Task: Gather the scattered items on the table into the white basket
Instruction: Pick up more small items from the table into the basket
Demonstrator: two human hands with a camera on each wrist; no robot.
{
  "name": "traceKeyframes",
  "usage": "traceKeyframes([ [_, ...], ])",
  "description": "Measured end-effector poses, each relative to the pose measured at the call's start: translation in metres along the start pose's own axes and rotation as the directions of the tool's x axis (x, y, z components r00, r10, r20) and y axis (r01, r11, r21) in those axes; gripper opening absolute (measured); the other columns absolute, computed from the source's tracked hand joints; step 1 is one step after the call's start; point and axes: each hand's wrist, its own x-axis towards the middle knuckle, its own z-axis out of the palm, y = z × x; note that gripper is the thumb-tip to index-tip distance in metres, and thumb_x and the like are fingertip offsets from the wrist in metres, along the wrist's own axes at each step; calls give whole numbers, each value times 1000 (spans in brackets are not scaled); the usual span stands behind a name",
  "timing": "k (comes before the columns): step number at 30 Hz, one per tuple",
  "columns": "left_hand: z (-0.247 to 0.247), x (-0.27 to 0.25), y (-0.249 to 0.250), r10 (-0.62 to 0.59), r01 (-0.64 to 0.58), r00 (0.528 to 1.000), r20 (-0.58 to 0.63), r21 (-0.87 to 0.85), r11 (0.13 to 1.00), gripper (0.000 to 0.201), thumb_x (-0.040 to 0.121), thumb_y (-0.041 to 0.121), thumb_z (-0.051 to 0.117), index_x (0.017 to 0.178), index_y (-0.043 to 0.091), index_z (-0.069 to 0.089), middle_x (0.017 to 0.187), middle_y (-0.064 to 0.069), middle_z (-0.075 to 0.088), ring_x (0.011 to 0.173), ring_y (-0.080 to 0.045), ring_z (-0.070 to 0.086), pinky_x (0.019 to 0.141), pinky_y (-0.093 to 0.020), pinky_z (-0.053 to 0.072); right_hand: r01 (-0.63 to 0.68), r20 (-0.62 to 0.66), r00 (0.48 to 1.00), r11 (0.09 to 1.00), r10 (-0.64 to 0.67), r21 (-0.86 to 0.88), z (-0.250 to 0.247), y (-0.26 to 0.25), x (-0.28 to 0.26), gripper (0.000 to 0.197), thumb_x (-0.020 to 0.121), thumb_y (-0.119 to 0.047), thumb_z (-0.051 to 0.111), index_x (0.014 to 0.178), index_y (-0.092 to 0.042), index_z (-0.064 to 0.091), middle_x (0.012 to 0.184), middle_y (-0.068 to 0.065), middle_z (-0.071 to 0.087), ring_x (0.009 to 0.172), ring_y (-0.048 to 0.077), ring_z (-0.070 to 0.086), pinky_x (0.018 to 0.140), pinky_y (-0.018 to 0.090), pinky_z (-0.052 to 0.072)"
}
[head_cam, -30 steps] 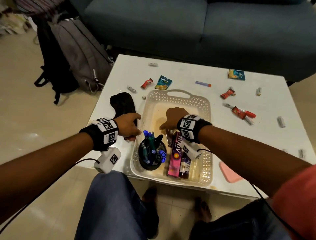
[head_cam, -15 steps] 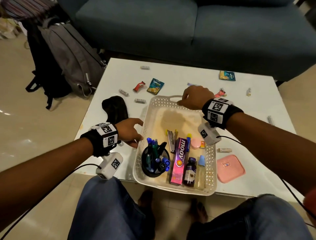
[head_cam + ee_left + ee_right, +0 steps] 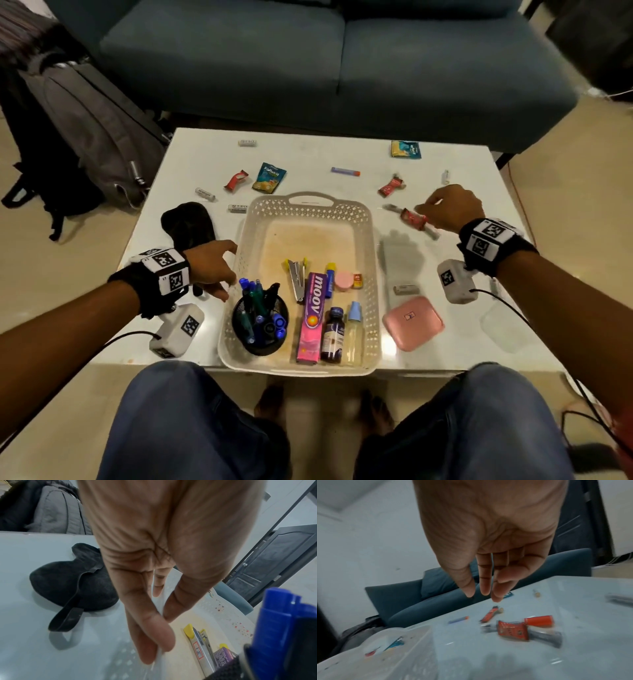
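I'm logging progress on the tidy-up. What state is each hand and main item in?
left hand: pinches the basket rim
right hand: open, over the red packet
red packet: on the table
pink case: closed, on the table
pen cup: upright in the basket
toothpaste box: flat in the basket

Our right hand (image 3: 448, 207) hides its own fingertips in the head view, so from there we cannot tell whether they touch the red packet (image 3: 413, 218) below them. The right wrist view is smeared with motion, and the print on that packet (image 3: 513, 630) is unreadable. Our left hand (image 3: 154, 574) covers part of the white basket (image 3: 228, 615) rim. The small cylinders (image 3: 247, 143) near the bench's far edge are too small to identify.
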Motion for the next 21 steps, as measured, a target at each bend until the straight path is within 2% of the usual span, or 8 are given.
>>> traceKeyframes([
  [2, -3, 3, 0, -21, 21, 1000, -8, 44, 999, 56, 81, -7, 63, 128, 13, 43, 89, -18, 59, 52, -28, 67, 37, -25, 48, -98, -23, 995, 992, 100, 85, -9, 29, 4, 26, 81, -41, 71, 83, -15, 72, 81, 6, 74, 84, 25, 70, 84, 39, 56],
  [5, -16, 2, 7, -10, 21, 998, -69, 149, 989, 43, 84, 0, 64, 120, 15, 46, 87, -22, 65, 56, -27, 68, 45, -29, 53, -197, -13, 980, 968, 201, 154, -18, 65, 5, 26, 84, -35, 71, 84, -9, 73, 78, 9, 75, 82, 26, 72, 83, 37, 56],
  [7, -31, -1, 22, 59, -19, 989, -138, 276, 961, 37, 85, 10, 66, 119, 13, 51, 85, -15, 67, 59, -22, 68, 47, -27, 52, -203, 14, 979, 964, 203, 171, -18, 81, 6, 16, 83, -28, 73, 76, -14, 71, 81, 11, 74, 83, 27, 72, 82, 36, 56],
  [9, -44, -7, 48, 114, -52, 975, -192, 298, 953, 29, 86, 13, 67, 113, 15, 55, 78, -11, 67, 49, -13, 65, 39, -23, 49, -174, 55, 984, 970, 167, 171, -11, 90, 7, 12, 79, -24, 76, 72, -22, 68, 85, 11, 74, 86, 28, 71, 83, 36, 56],
  [11, -50, -9, 80, 186, -101, 958, -218, 351, 931, 27, 87, 18, 67, 112, 16, 57, 79, -8, 67, 54, -13, 66, 43, -24, 50, -145, 86, 988, 971, 131, 191, -1, 97, 11, 12, 76, -21, 78, 81, -25, 68, 95, 10, 74, 92, 29, 69, 88, 40, 56],
  [13, -47, -7, 114, 242, -156, 953, -185, 384, 910, 30, 88, 21, 66, 116, 16, 56, 87, -9, 68, 68, -19, 68, 54, -27, 53, -73, 93, 994, 978, 56, 194, 11, 96, 15, 23, 78, -13, 75, 98, -24, 69, 103, 11, 72, 98, 29, 67, 91, 37, 53],
  [16, -20, 7, 172, 317, -253, 946, -65, 463, 849, 35, 88, 25, 65, 120, 15, 55, 92, -12, 69, 76, -23, 68, 58, -29, 55, 61, 40, 997, 985, -69, 163, 22, 91, 23, 35, 85, -9, 67, 119, -18, 66, 118, 11, 66, 109, 27, 61, 92, 32, 45],
  [21, 51, 39, 265, 418, -410, 895, 155, 653, 637, 39, 90, 32, 63, 126, 18, 56, 113, -6, 65, 90, -23, 63, 68, -25, 52, 109, 19, 993, 977, -114, 181, 31, 84, 46, 39, 88, -38, 67, 125, -24, 64, 124, 10, 59, 116, 25, 56, 96, 30, 41],
])
